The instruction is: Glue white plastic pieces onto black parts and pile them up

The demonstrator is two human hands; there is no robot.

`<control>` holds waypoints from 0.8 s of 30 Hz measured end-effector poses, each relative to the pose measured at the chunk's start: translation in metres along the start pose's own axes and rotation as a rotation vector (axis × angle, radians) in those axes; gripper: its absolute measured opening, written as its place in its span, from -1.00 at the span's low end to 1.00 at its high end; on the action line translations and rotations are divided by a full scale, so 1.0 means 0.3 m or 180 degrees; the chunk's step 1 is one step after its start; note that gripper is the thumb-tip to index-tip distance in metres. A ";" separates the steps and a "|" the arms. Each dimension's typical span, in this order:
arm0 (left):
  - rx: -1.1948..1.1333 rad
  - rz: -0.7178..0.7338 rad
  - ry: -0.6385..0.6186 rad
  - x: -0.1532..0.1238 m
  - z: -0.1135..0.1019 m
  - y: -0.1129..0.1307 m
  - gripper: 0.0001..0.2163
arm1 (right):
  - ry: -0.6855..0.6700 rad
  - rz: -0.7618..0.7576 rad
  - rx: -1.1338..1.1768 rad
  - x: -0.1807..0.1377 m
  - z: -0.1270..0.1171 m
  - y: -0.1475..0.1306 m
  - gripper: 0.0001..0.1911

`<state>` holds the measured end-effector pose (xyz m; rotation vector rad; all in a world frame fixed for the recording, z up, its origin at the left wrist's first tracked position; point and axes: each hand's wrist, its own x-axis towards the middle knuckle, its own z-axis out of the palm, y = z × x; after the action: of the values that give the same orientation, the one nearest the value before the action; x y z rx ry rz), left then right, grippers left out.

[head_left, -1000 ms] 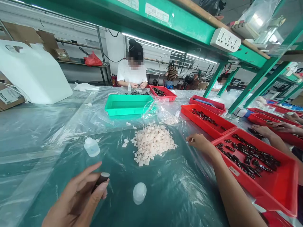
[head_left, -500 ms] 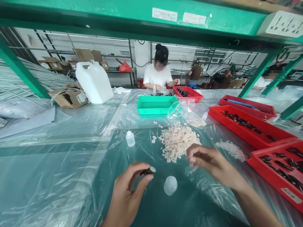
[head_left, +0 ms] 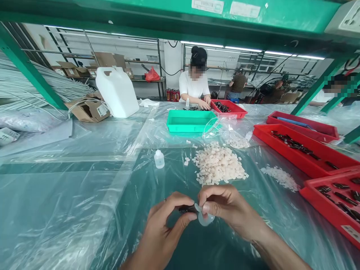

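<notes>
The left hand (head_left: pixel 163 228) covers most of the small dark part (head_left: pixel 188 208), perhaps capped by something too small to tell.

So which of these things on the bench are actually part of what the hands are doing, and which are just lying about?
In use:
left hand
right hand
small black part pinched in the left hand
pile of pale pieces
red tray of black parts

Lying about:
small dropper bottle
green tray
white jug
cardboard box

left hand (head_left: pixel 165 228), right hand (head_left: pixel 227 210), fingertips pinched together
</notes>
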<state>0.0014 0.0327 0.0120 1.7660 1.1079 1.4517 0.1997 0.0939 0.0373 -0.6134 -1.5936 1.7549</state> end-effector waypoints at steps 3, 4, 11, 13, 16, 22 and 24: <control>-0.0045 0.0015 -0.0055 -0.006 0.001 -0.003 -0.77 | -0.0027 0.0049 -0.0003 -0.003 -0.001 -0.001 -0.80; -0.0057 0.0017 -0.0059 -0.008 0.001 -0.003 -0.77 | -0.0042 0.0060 -0.0024 -0.004 -0.003 -0.004 -0.80; -0.0111 0.0029 -0.0068 -0.012 0.007 0.011 -0.77 | -0.0106 0.0056 -0.0264 -0.016 -0.003 -0.042 -0.86; -0.0110 0.0021 -0.0052 -0.011 0.005 0.014 -0.78 | -0.0085 0.0097 -0.0311 -0.018 0.002 -0.052 -0.87; -0.0106 0.0007 -0.0045 -0.015 0.000 0.014 -0.78 | -0.0045 0.0169 -0.0346 -0.015 0.005 -0.064 -0.86; -0.0130 -0.0021 -0.0039 -0.020 -0.008 0.011 -0.77 | -0.0043 0.0257 -0.0514 -0.006 -0.009 -0.068 -0.84; -0.0168 -0.0024 -0.0051 -0.018 -0.004 0.012 -0.77 | -0.0047 0.0281 -0.0532 -0.003 -0.013 -0.067 -0.83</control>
<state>0.0007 0.0260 0.0128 1.7322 1.0573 1.4471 0.2065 0.0961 0.0563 -0.7625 -1.7599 1.7035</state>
